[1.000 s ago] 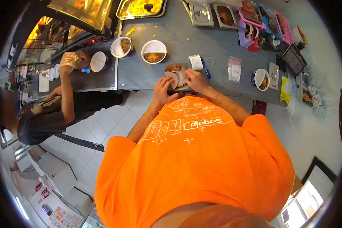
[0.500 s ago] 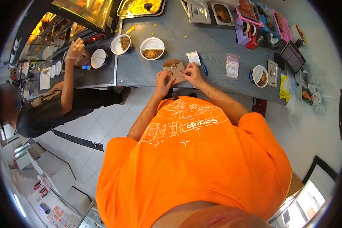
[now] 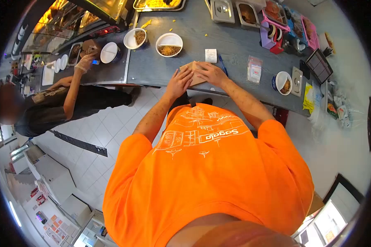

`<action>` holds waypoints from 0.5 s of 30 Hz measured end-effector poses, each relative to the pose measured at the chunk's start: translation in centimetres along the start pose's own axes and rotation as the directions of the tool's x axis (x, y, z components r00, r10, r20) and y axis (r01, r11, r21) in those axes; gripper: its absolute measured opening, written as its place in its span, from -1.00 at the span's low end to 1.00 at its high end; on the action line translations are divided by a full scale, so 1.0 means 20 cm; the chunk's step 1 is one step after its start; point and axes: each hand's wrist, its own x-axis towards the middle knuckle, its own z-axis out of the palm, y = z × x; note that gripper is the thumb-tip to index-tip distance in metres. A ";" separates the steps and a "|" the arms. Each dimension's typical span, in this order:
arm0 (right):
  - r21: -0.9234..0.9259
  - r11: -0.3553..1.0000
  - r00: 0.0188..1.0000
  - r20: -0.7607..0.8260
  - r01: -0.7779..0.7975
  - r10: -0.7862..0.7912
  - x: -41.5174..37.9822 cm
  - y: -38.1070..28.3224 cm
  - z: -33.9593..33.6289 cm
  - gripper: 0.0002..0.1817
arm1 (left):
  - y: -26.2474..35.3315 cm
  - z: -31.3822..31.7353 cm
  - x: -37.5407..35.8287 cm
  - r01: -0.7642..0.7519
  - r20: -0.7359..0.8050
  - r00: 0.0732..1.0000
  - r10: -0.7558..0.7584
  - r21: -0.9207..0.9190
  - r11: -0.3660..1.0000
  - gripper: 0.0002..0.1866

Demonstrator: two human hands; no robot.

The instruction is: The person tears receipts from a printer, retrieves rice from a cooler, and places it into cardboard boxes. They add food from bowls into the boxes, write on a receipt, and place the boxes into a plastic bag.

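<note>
A small brown cardboard takeaway box (image 3: 197, 80) sits at the front edge of the counter, mostly covered by my hands. My left hand (image 3: 179, 83) presses on its left side with the fingers laid over the top. From the right, my right hand (image 3: 211, 74) holds the box, its fingers curved across the folded top flaps. The box's contents are hidden now. Just beyond the right hand lie a white paper slip (image 3: 210, 55) and a blue pen (image 3: 222, 64). A divided white bowl (image 3: 169, 44) with brown shredded food stands behind the box.
More divided bowls stand left (image 3: 135, 38) and right (image 3: 282, 83). A clear packet (image 3: 254, 69), a tablet (image 3: 318, 66) and metal containers (image 3: 222, 11) are on the counter. At left, a co-worker's gloved hand (image 3: 85, 64) is near a heated display case (image 3: 62, 24).
The box's flaps, partly open before with food showing, are now folded down under my fingers. Both hands have moved onto its top. The co-worker's gloved hand has lowered.
</note>
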 end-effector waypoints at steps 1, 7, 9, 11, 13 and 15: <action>-0.003 1.000 1.000 0.001 0.005 -0.005 0.00 -0.01 0.00 -0.55 | 0.02 0.00 0.02 0.038 -0.016 0.999 -0.037 0.023 0.999 -0.48; 0.087 0.976 0.962 -0.175 -0.198 0.210 0.12 -0.12 -0.07 -0.68 | -0.03 0.09 0.08 0.325 -0.034 0.933 -0.358 -0.343 0.881 -0.05; 0.090 0.987 0.991 0.027 -0.131 0.129 0.18 -0.01 -0.04 -0.65 | -0.03 0.06 0.07 0.336 -0.018 0.925 -0.378 -0.423 0.842 -0.07; 0.014 0.984 0.982 0.066 -0.178 0.177 0.21 0.00 -0.07 -0.63 | -0.02 0.05 0.06 0.344 0.003 0.918 -0.396 -0.499 0.795 -0.08; -0.064 0.973 0.969 0.102 -0.221 0.226 0.20 0.02 -0.08 -0.60 | 0.00 0.04 0.04 0.271 -0.141 0.930 -0.341 -0.364 0.891 -0.17; 0.036 0.970 0.969 0.067 -0.239 0.236 0.14 0.06 -0.05 -0.56 | 0.00 0.04 0.01 0.289 -0.120 0.930 -0.348 -0.351 0.891 -0.22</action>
